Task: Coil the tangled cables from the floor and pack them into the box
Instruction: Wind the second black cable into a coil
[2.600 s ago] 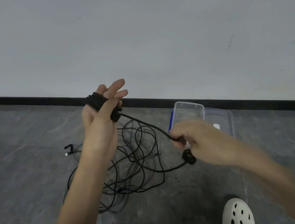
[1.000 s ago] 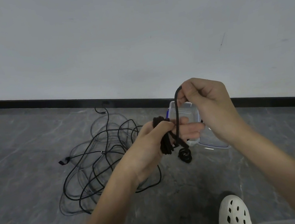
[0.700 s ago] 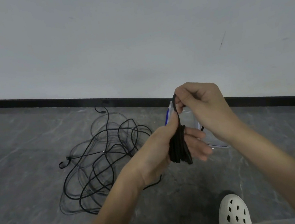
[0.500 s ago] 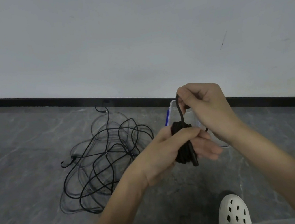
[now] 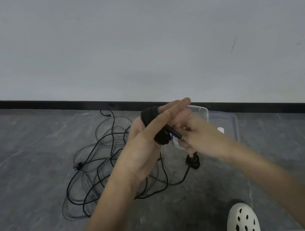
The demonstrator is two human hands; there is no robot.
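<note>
A black cable is wound into a tight coil [image 5: 154, 116] around my left hand [image 5: 145, 151]. That hand's fingers point up and right, and its thumb presses the coil against them. My right hand [image 5: 200, 138], blurred, pinches the cable's free end [image 5: 176, 134] just right of the coil. A black plug [image 5: 193, 161] shows under my right hand; its lead runs down-left towards the tangle of thin black cables [image 5: 104, 171] on the grey floor. The clear plastic box [image 5: 234, 123] stands behind my right hand, by the wall.
A white wall with a black skirting board [image 5: 48, 104] closes off the far side. My two white clogs [image 5: 243, 222] stand at the bottom edge. A small white object [image 5: 220, 130] lies inside the box.
My left hand has turned its fingers upward with the coil on it. My right hand has come down from above the coil to its right side, still pinching the cable end.
</note>
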